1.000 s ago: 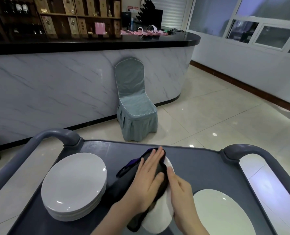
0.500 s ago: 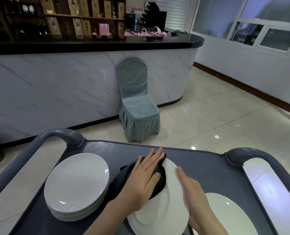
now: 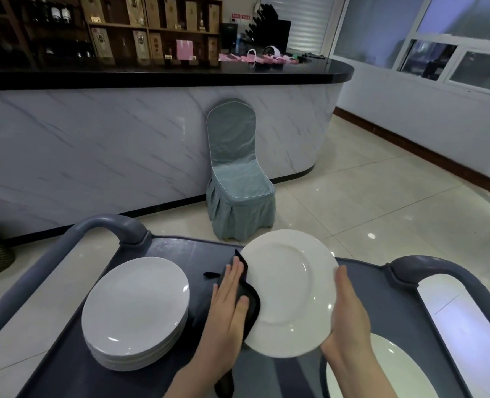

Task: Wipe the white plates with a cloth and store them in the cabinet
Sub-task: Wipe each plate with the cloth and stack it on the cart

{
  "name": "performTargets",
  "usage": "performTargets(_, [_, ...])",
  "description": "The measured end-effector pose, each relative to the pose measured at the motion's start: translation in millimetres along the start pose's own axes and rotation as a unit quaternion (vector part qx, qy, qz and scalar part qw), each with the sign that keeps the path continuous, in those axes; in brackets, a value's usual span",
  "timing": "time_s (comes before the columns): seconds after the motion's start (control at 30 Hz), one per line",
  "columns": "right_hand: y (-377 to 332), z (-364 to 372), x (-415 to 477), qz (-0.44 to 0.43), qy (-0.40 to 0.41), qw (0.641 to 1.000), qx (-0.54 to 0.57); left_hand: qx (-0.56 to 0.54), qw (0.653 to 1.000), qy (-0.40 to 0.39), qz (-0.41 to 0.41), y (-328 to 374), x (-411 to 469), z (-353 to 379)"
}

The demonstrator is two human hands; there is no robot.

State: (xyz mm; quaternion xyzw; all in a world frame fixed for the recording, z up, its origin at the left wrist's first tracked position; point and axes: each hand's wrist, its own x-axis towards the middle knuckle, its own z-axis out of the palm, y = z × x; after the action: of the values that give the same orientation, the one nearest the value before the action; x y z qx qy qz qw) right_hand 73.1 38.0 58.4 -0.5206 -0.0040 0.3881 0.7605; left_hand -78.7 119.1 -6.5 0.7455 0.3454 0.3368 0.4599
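1. The plate (image 3: 291,291) is up off the cart, tilted with its face toward the camera and held between both hands.
2. The dark cloth (image 3: 252,305) is folded over the plate's left rim. The left hand (image 3: 228,308) lies flat on it, fingers straight, pressing it to the edge.
3. The right hand (image 3: 348,320) has the opposite rim, thumb on the front. Its fingers are hidden behind the plate, so it looks like a pinch grip carrying the weight.
4. This reads as the wiping step, working round the rim. The face looks clean and glossy.
5. Next, I'd say: finish the rim and set the plate down with the wiped ones. That needs a firm right-hand grip, since the surface is slick.
6. The cart (image 3: 367,282) carries a stack (image 3: 136,308) of white plates on its left side and a lone plate (image 3: 381,374) near right, well apart.
7. Further out, a covered chair (image 3: 238,173) stands against the bar counter (image 3: 123,145). No cabinet is in view.
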Motion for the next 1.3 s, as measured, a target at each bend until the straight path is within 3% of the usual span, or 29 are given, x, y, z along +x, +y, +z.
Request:
performTargets(0.17, [-15,7,5,-0.016,0.025,1.000,0.011,0.030,0.999,0.006,0.031,0,-20,6])
performTargets(0.37, [9,30,2,0.010,0.070,0.997,0.024,0.077,0.993,-0.061,0.063,22,-31,35])
performTargets(0.53, [28,32,-7,0.033,0.051,0.998,-0.007,0.072,0.986,-0.099,0.111,31,-10,21])
performTargets(0.73, [5,30,3,-0.011,0.067,0.997,-0.024,0.161,0.970,-0.082,0.161,10,-36,24])
performTargets(0.87, [13,32,-6,0.001,0.043,0.997,-0.059,0.143,0.976,-0.097,0.137,26,-23,29])
performTargets(1.03, [38,30,-32,-0.052,-0.029,0.986,-0.154,0.165,0.978,-0.063,0.112,49,13,28])
performTargets(1.2, [33,24,-38,-0.077,-0.022,0.981,-0.179,0.092,0.990,-0.079,0.072,50,32,21])
performTargets(1.3, [18,24,-31,-0.091,-0.013,0.983,-0.158,0.125,0.982,-0.086,0.109,45,13,28])
